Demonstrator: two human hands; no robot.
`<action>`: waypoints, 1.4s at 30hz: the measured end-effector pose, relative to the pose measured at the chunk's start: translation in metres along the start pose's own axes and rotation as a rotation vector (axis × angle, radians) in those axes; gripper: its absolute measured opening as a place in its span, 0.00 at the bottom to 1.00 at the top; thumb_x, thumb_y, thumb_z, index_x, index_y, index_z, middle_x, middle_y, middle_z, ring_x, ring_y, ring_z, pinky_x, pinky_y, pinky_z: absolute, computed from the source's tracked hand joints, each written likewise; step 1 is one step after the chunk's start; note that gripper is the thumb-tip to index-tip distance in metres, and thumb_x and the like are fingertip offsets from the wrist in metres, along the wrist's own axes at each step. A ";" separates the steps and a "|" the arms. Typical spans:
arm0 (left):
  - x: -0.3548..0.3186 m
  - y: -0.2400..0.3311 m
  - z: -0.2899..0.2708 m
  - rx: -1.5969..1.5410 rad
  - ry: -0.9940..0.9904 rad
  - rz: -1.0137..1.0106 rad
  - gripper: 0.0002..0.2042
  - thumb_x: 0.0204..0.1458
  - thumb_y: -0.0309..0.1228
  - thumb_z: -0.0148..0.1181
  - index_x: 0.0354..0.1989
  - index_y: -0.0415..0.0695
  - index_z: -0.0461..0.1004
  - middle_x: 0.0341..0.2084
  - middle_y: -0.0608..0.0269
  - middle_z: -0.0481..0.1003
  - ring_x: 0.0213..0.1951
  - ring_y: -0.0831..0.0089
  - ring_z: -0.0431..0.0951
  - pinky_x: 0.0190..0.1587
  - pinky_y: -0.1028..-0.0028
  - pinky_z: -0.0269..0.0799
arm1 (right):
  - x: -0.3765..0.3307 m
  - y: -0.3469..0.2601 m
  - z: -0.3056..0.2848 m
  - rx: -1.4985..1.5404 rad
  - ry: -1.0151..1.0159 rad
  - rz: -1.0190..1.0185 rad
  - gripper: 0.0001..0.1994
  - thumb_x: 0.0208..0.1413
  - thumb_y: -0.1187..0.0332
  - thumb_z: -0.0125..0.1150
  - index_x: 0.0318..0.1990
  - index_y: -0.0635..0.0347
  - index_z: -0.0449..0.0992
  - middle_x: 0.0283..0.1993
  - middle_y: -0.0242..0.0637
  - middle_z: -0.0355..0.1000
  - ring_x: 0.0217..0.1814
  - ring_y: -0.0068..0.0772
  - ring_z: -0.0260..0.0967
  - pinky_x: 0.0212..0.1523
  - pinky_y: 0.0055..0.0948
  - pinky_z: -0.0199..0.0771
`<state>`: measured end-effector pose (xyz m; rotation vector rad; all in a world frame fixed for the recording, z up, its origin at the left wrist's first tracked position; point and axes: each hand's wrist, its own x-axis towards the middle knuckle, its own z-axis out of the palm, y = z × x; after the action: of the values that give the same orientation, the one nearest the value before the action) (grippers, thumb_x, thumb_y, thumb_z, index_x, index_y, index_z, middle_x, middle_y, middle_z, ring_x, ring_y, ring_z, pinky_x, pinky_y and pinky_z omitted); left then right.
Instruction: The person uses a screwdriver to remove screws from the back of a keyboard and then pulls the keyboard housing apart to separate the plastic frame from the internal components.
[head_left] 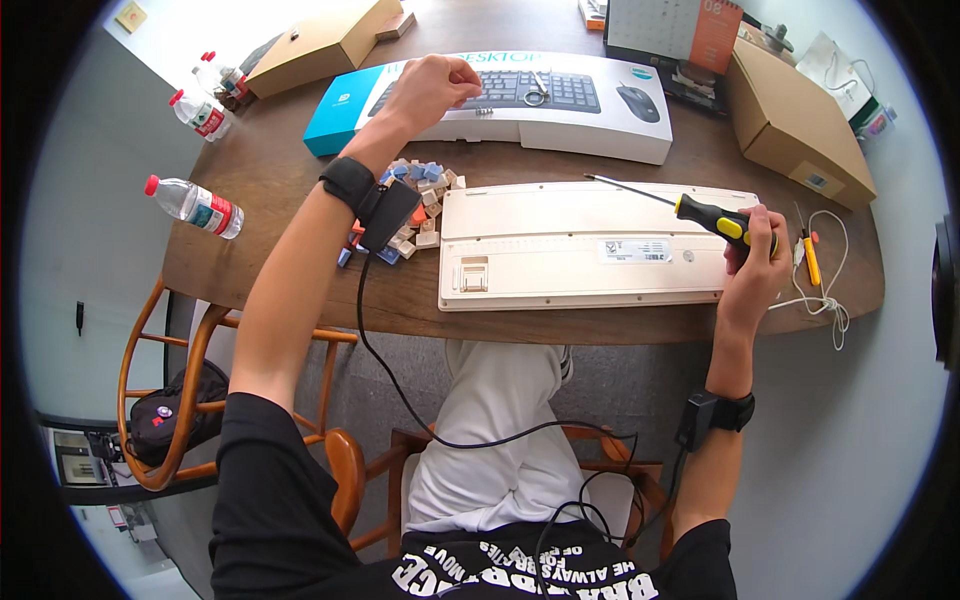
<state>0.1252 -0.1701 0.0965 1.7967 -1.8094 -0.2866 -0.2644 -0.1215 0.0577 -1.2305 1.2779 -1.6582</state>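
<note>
Head view shows my right grip [757, 250] closed around the black and yellow handle of a screwdriver [690, 209], near the right end of a cream keyboard [560, 230]. The keyboard lies on the wooden tabletop [262, 165] with its underside up, and small screw points go along its edges. The shaft of the screwdriver points to my left, and its tip appears by the far edge of the keyboard; I cannot tell if they touch. My left grip [430, 92] is over a white and blue keyboard box [590, 100], with fingers bent; whether they pinch something, I cannot tell. On this box lies 1 metal ring-shaped piece [536, 95]. Loose keycaps [432, 205] make a pile just beside the left end of the keyboard. To the right are a yellow-handled tool [811, 260] and a white cable [838, 308]; well to the left, 1 bottle [195, 205] lies tilted in my view.
</note>
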 end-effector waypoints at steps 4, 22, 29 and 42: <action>0.006 -0.011 0.006 -0.036 -0.003 0.027 0.08 0.54 0.30 0.65 0.39 0.40 0.83 0.26 0.64 0.81 0.26 0.80 0.77 0.33 0.78 0.74 | -0.001 0.005 0.001 -0.026 -0.013 -0.066 0.14 0.64 0.59 0.59 0.31 0.59 0.74 0.22 0.25 0.66 0.19 0.13 0.62 0.18 0.14 0.55; 0.007 -0.013 0.005 -0.051 -0.083 -0.115 0.17 0.61 0.43 0.59 0.43 0.41 0.83 0.32 0.63 0.82 0.30 0.79 0.80 0.36 0.79 0.75 | -0.002 0.009 0.000 -0.066 0.002 -0.103 0.13 0.65 0.60 0.58 0.33 0.60 0.75 0.25 0.26 0.69 0.20 0.14 0.63 0.19 0.14 0.58; 0.004 -0.008 0.008 0.035 -0.094 -0.117 0.16 0.61 0.42 0.58 0.41 0.40 0.82 0.28 0.66 0.80 0.27 0.80 0.75 0.34 0.77 0.72 | -0.004 0.008 0.000 -0.094 0.004 -0.108 0.13 0.65 0.60 0.58 0.33 0.59 0.75 0.24 0.25 0.68 0.20 0.13 0.63 0.19 0.14 0.58; 0.000 -0.012 0.013 0.060 -0.072 -0.083 0.16 0.60 0.42 0.57 0.40 0.42 0.83 0.28 0.63 0.80 0.31 0.75 0.76 0.38 0.74 0.70 | -0.005 0.009 -0.001 -0.083 -0.016 -0.123 0.12 0.65 0.60 0.58 0.33 0.59 0.75 0.24 0.24 0.66 0.21 0.13 0.63 0.20 0.13 0.59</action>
<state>0.1284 -0.1745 0.0793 1.9296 -1.8125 -0.3364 -0.2637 -0.1192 0.0475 -1.3941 1.2952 -1.6920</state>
